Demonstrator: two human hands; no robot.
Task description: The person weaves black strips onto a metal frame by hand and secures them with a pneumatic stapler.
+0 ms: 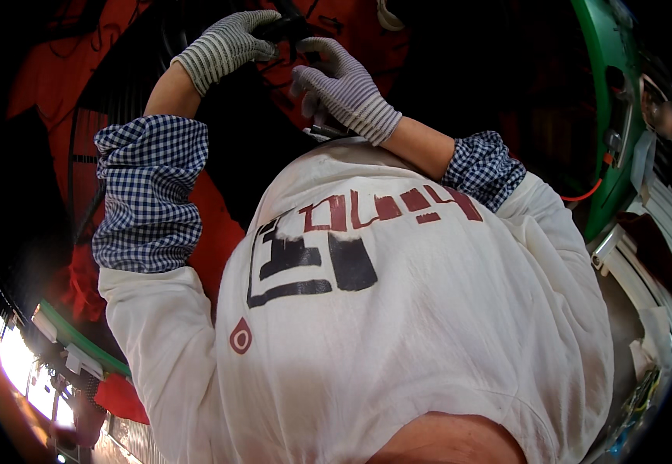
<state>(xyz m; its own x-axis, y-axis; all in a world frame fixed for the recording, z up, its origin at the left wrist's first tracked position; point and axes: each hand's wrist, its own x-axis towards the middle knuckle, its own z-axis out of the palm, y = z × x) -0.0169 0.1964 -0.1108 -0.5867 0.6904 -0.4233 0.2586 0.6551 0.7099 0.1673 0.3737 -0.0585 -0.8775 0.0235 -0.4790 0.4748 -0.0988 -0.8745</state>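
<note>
My left hand (227,48), in a grey-and-white striped knit glove, grips a black part (285,29) between thumb and fingers at the top of the view. Dark surroundings hide the part's full shape and kind. Close on its right, my right hand (345,91) wears a matching glove. Its fingers curl inward, the index fingertip beside the black part. Anything inside those fingers is too dark to make out. Just below the right hand, a small white and metallic piece (323,133) shows near my shirt.
Red sheeting (49,73) with thin black cables lies beneath and left of my hands. A green curved frame (600,116) stands at the right, with an orange-red cord (583,195) beside it. Another green bar (80,340) runs at lower left, by red cloth (123,398).
</note>
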